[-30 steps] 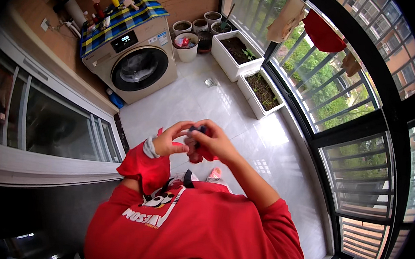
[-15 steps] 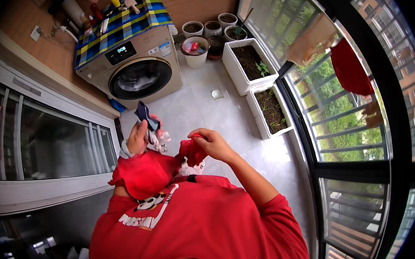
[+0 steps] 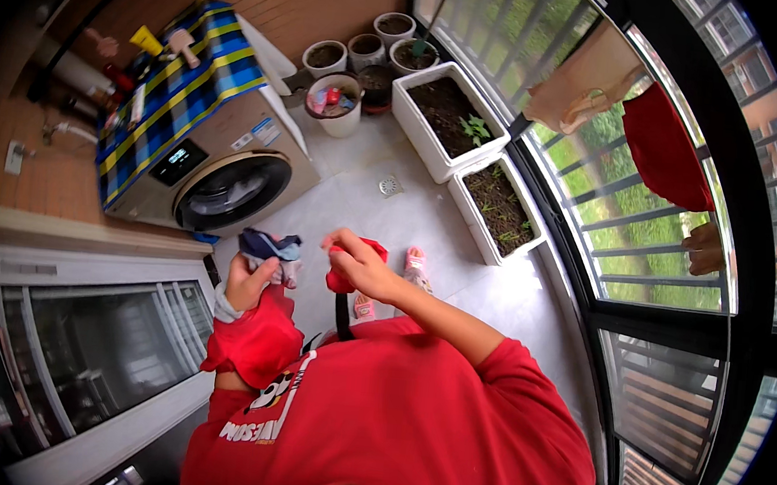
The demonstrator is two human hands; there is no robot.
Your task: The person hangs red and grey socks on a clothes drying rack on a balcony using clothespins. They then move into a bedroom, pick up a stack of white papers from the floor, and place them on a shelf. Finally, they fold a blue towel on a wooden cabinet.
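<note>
Above a glossy grey tiled floor [image 3: 511, 318], both hands carry cloth. Any slip ends on tile: dirt pickup, possible rewash.

Beige front-loading washing machine [image 3: 206, 157] sits ahead-left, well apart from the right hand. Long white rectangular planter [image 3: 416, 139] and shorter white rectangular planter [image 3: 473, 227] are ahead-right, both holding bare soil. A stray swing that way could muddy fabric. Low risk at current spacing.

Loose red fabric [image 3: 255, 342] bunches around the left forearm. Could slide down toward the wrist and foul the grip.

Left hand [image 3: 246, 284]: thumb and fingers clamped on a crumpled navy and light-blue cloth bundle [image 3: 268, 246], held up left of centre. Pale pinkish cloth [image 3: 289, 273] hangs just under it. Several layers in one pinch, so an inner piece could slip out if the thumb relaxes.

Right hand [image 3: 360, 266]: curled over a limp bright-red cloth [image 3: 339, 282], apart from the left. Which fingers pinch is hidden; a partial grip could drop it.

Narrow black strap [image 3: 342, 317] dangles below the red piece; can't tell if attached. Snag risk if it catches.

Pink open sandal [image 3: 415, 265] on the floor nearby: dropped cloth could get stepped on.
</note>
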